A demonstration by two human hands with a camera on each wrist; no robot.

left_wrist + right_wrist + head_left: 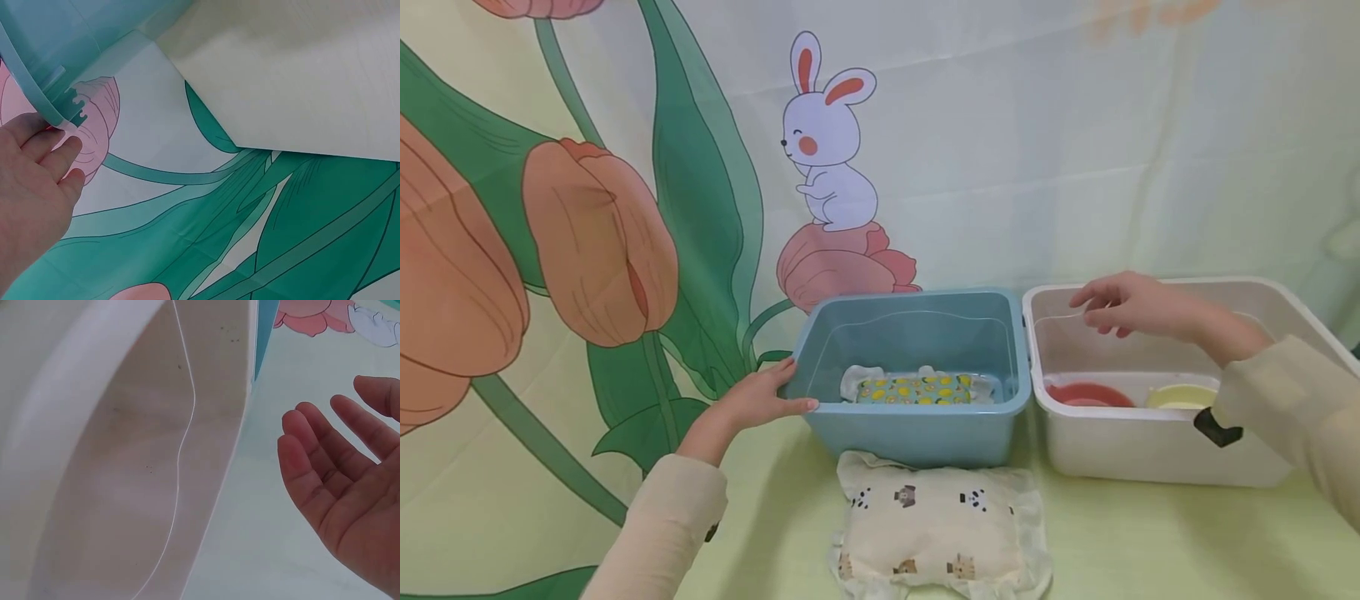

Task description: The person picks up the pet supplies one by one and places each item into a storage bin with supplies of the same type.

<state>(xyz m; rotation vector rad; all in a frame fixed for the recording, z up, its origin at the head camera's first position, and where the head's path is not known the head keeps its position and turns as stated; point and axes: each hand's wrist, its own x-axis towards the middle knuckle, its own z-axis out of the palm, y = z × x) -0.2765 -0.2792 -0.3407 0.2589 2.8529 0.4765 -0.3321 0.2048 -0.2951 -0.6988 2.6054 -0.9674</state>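
Note:
A light blue plastic tub [910,435] stands on the table, and my left hand [756,398] holds its near left corner, the thumb along the front rim. In the left wrist view, the fingers [59,156] bend under the rim's edge. Inside the tub lies a small frilled pillow [913,389] with a yellow lemon-like print. My right hand [1138,308] hovers over the white tub [1165,450], fingers loosely bent, with nothing in it. The right wrist view shows its bare palm [365,519] beside that tub's wall.
A cream frilled pillow [936,525] printed with animal faces lies in front of the blue tub. In the white tub are a red round item [1090,395] and a pale yellow one [1182,396], partly hidden. Behind hangs a cloth backdrop [1000,167] with tulips and a rabbit.

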